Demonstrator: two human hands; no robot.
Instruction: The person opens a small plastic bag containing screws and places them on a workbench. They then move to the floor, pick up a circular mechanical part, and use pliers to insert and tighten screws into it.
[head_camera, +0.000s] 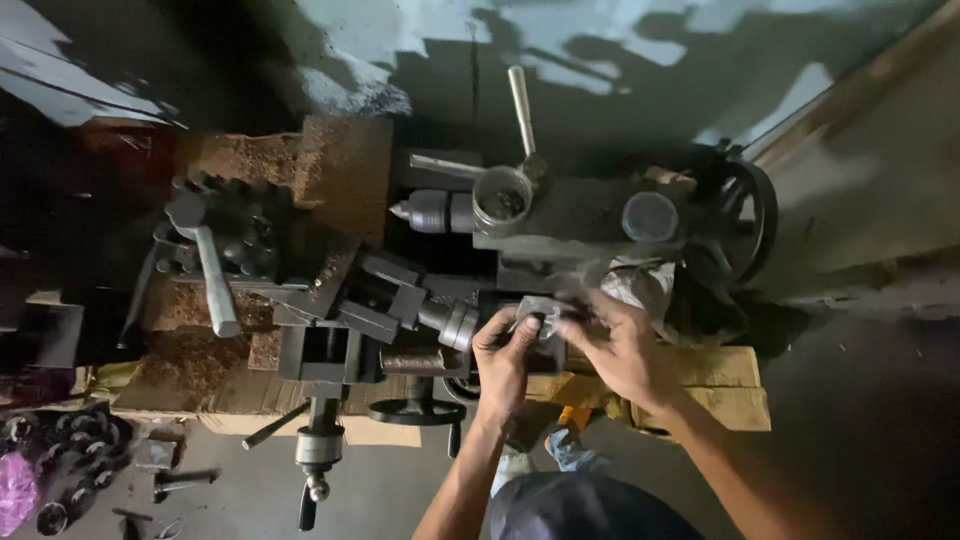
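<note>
Gripping small metal block (540, 312) (blurred, perhaps bracket): left hand (503, 352), right hand (622, 350).

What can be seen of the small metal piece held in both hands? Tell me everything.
The metal piece is small, grey and blocky, dull like worn steel, with a dark hole or recess near its middle. The left hand grips its left side and the right hand its right. It is held just above the lathe. Finer detail is blurred.

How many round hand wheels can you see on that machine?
2. One large wheel stands at the machine's right end, beyond the right hand. A smaller wheel sits at the front, beside the left hand. Others may be hidden in shadow.
</note>
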